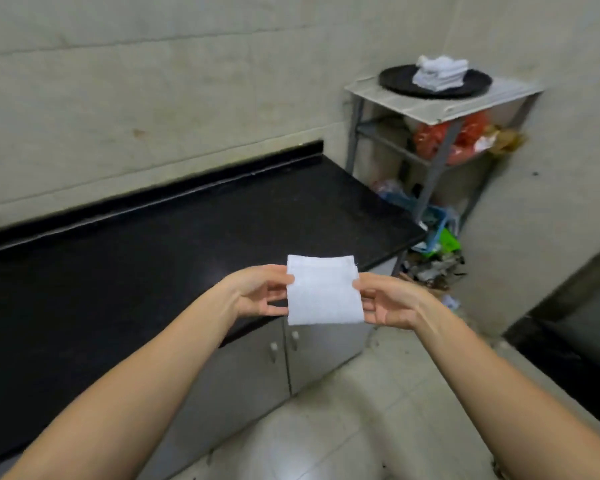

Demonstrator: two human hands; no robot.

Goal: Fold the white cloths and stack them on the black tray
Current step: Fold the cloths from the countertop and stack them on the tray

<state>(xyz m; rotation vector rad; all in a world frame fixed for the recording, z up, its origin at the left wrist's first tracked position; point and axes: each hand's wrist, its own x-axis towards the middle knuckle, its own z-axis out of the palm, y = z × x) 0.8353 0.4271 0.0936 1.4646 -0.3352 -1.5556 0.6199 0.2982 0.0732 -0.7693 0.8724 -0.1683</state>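
A folded white cloth (323, 289) hangs in the air over the counter's front corner, held flat between both hands. My left hand (257, 292) pinches its left edge and my right hand (385, 301) pinches its right edge. Far off at the upper right, a round black tray (395, 81) rests on a small metal stand. A stack of folded white cloths (439, 72) sits on that tray, with a loosely bunched one on top.
A black stone counter (153, 244) runs along the tiled wall, with grey cabinet doors (302, 358) beneath it. The metal stand (440, 109) holds red bags (430, 140) on a lower shelf. Litter and a blue basket (433, 233) lie on the floor by its legs.
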